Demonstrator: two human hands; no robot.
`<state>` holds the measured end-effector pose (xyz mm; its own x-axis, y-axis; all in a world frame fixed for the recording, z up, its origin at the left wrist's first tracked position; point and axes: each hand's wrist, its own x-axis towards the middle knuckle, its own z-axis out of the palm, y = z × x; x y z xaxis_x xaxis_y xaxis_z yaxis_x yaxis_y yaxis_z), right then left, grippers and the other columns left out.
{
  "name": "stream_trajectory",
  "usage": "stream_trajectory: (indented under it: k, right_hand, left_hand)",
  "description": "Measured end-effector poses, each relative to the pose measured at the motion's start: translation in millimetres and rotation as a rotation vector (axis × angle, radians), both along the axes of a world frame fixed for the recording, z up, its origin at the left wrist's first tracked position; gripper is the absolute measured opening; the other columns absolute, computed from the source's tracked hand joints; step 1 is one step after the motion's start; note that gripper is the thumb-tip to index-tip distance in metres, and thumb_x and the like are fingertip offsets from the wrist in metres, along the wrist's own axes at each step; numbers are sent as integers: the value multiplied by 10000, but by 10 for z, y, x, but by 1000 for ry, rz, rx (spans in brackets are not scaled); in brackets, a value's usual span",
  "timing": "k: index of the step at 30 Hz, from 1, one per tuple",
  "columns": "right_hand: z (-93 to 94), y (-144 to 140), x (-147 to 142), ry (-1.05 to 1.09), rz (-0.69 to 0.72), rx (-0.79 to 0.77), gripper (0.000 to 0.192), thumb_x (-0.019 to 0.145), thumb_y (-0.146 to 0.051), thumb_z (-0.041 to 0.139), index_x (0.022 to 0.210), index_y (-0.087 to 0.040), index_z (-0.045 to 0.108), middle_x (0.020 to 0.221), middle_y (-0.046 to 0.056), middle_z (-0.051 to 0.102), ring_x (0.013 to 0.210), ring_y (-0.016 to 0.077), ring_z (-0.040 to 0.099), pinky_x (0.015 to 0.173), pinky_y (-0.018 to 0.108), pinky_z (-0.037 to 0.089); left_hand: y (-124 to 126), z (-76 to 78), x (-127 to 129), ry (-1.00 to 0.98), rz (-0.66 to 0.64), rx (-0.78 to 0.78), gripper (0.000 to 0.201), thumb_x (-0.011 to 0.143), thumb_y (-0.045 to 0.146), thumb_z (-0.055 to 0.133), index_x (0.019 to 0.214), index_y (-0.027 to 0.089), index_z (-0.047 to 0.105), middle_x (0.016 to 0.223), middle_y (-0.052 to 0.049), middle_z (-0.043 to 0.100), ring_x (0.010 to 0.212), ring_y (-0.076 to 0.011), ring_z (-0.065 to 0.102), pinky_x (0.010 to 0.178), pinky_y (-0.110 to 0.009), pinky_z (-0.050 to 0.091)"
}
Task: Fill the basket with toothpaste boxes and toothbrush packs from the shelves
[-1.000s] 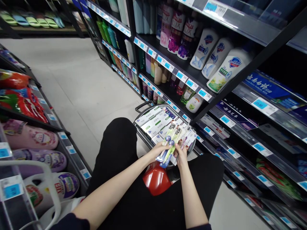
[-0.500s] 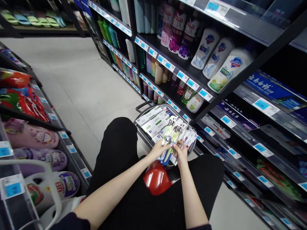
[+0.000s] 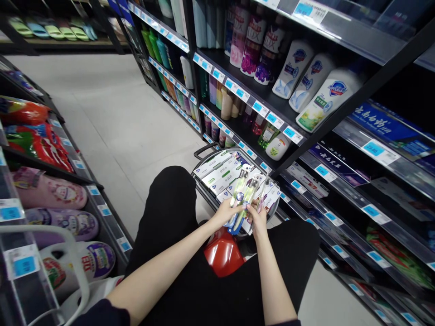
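Between my knees, both hands hold several packaged toothbrushes fanned out over a black basket [image 3: 205, 182]. My left hand [image 3: 225, 213] is closed on a green toothbrush pack [image 3: 239, 184] at the left of the fan. Fingers of my right hand [image 3: 258, 216] wrap the lower ends of the other toothbrush packs [image 3: 250, 190], including a clear one [image 3: 264, 189] on the right. Beneath them, white toothpaste boxes [image 3: 220, 175] fill the basket. Some of my fingertips are hidden behind the packs.
Shelves of body wash bottles [image 3: 322, 100] and toothpaste boxes [image 3: 390, 127] rise close on the right. Detergent jugs [image 3: 78, 262] and bags [image 3: 37, 145] line the left shelf. A red plastic object [image 3: 223, 256] sits between my legs. Pale floor [image 3: 102, 113] stretches ahead.
The view has shifted very slightly, with the scene sliding a little to the right. Both hands keep their hold on the toothbrush packs.
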<state>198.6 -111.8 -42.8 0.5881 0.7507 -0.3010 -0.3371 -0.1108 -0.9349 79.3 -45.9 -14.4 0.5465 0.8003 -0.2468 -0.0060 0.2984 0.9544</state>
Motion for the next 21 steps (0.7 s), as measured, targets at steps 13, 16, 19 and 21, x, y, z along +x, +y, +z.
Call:
stream_trajectory:
  k: [13, 16, 19, 21]
  right_hand:
    - [128, -159, 706, 30, -427, 41, 502, 728, -700, 501, 849, -212, 505, 595, -42, 506, 463, 122, 491, 433, 265, 417]
    - [97, -226, 1006, -106, -645, 19, 422, 662, -544, 664, 863, -207, 505, 721, -12, 581, 644, 166, 597, 602, 333, 523]
    - [17, -245, 1176, -376, -610, -280, 399, 727, -518, 590, 927, -184, 505, 862, 60, 642, 783, 209, 643, 653, 343, 534]
    - [-57, -264, 1222, -522, -488, -508, 406, 752, -502, 565, 977, -169, 506, 916, 112, 661, 829, 242, 658, 631, 337, 529]
  left_hand:
    - [39, -118, -16, 136, 27, 105, 325, 597, 399, 738, 795, 155, 659, 772, -29, 697, 800, -253, 627, 780, -339, 465]
    - [48, -122, -26, 133, 34, 98, 319, 600, 372, 741, 830, 162, 672, 833, -36, 713, 865, -271, 631, 818, -346, 461]
    - [56, -116, -32, 131, 32, 85, 333, 600, 369, 742, 853, 164, 676, 854, -38, 719, 890, -273, 632, 835, -344, 459]
    - [61, -107, -33, 142, 39, 79, 347, 580, 387, 751, 832, 162, 674, 832, -35, 716, 877, -273, 632, 832, -347, 459]
